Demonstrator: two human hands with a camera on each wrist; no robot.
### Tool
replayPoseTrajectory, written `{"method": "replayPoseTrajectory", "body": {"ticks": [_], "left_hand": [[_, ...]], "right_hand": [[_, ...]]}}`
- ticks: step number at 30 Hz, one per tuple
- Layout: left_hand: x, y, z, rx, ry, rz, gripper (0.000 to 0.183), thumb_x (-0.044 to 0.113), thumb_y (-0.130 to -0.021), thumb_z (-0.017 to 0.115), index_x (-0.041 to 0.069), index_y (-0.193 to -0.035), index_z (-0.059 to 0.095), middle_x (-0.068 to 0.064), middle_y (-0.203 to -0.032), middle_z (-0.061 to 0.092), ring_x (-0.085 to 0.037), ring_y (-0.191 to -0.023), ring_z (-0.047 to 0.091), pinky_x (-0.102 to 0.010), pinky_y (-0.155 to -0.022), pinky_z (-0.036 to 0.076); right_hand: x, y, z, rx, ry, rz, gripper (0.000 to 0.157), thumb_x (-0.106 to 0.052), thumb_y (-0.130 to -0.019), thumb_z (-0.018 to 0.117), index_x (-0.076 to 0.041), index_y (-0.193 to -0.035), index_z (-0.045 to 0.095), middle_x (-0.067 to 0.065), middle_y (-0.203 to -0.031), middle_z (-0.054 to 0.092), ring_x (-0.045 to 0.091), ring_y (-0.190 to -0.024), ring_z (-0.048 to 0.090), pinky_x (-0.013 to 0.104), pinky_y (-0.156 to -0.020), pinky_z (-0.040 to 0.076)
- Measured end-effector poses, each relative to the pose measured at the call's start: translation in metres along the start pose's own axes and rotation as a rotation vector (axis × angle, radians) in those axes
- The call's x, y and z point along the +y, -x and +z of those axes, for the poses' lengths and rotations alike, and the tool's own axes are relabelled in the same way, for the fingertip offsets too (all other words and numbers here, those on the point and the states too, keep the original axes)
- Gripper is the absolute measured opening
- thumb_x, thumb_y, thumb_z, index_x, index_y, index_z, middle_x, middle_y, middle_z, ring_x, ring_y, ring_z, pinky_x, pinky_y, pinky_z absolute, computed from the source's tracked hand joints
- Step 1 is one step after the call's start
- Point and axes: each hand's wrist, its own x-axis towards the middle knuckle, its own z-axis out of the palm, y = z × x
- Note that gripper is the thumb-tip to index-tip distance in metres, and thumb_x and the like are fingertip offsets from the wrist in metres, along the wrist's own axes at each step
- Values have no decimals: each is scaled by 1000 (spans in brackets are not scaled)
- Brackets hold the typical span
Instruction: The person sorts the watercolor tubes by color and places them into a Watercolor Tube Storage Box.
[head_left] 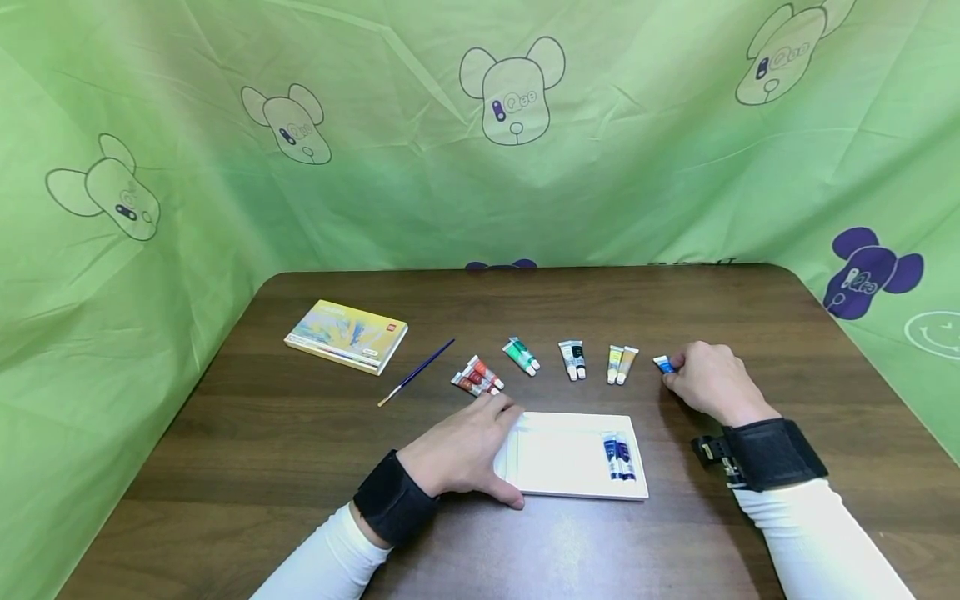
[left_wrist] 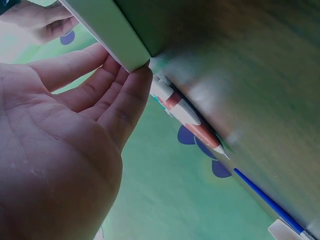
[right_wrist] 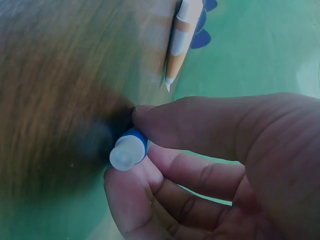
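My left hand grips the left end of a shallow white tray, fingers at its far side and thumb at the near corner. In the left wrist view, the fingertips meet the pale tray wall. Two dark blue paint tubes lie side by side at the tray's right end. Off to the right, my right hand pinches a blue paint tube between thumb and fingers, close over the table. Its white cap points toward the right wrist camera.
Beyond the tray, paint tubes lie grouped by colour: red-brown, green, black and dark green, yellow and ochre. Farther left are a blue paintbrush and a yellow box. A green printed cloth hangs behind the wooden table.
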Motion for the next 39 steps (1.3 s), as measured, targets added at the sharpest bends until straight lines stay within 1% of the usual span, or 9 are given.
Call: {"method": "replayPoseTrajectory", "body": {"ticks": [6,11,15,20,23,27,30,35,39], "left_hand": [[0,0,0,-11,4,-6,109,74,-59,68,7,-142,43,-3,-129,48,-14,-116,44,-28,-100,40],[0,0,0,-20,6,-14,109,75,-60,68,8,-142,42,-3,-130,47,-15,-116,43,-28,-101,40],[1,0,0,-14,3,-10,109,74,-60,68,7,-142,43,-4,-130,48,-15,-115,43,-29,-100,40],[1,1,0,-10,0,-6,109,73,-60,69,6,-142,43,-4,-129,48,-15,-115,44,-28,-100,40],[0,1,0,-12,-2,-4,109,74,-60,68,6,-141,43,-4,-129,48,-15,-115,44,-28,-100,40],[0,1,0,-13,-3,-4,109,74,-60,68,6,-142,43,-5,-130,48,-15,-115,44,-29,-100,41],[0,1,1,-9,-2,-3,109,74,-60,68,6,-142,43,-5,-130,48,-15,-115,44,-29,-99,41],[0,1,1,-1,-4,2,109,73,-60,68,6,-141,43,-5,-130,48,-15,-115,44,-28,-99,41],[0,1,1,4,-4,4,108,72,-60,69,6,-141,44,-5,-130,48,-15,-115,44,-28,-100,40]], "right_hand": [[-3,2,-1,-2,-9,3,24,-23,-81,65,-1,-91,70,17,-84,66,33,-75,57,49,-64,45],[-8,4,-1,-18,-13,3,24,-22,-80,65,-1,-90,70,14,-83,66,27,-71,54,43,-61,45],[-13,6,-1,-25,-16,3,21,-22,-80,65,-3,-88,70,12,-81,65,25,-69,53,39,-59,44],[-20,10,1,-46,-28,7,25,-22,-81,65,-1,-93,70,13,-86,66,24,-70,53,38,-59,43],[-26,14,1,-66,-37,10,30,-23,-82,65,2,-99,69,13,-87,66,23,-70,53,37,-58,43],[-36,20,1,-49,-40,-8,31,-22,-82,65,3,-100,68,7,-81,66,20,-68,53,35,-57,42],[-44,25,0,-20,-41,-30,29,-21,-82,65,2,-99,68,4,-78,65,19,-67,53,34,-56,42],[-60,33,0,-18,-43,-60,29,-18,-82,67,3,-101,68,7,-83,64,18,-69,53,33,-57,45],[-70,40,1,-14,-61,-89,26,-15,-81,68,3,-100,67,7,-82,62,17,-67,52,31,-54,44]]}}
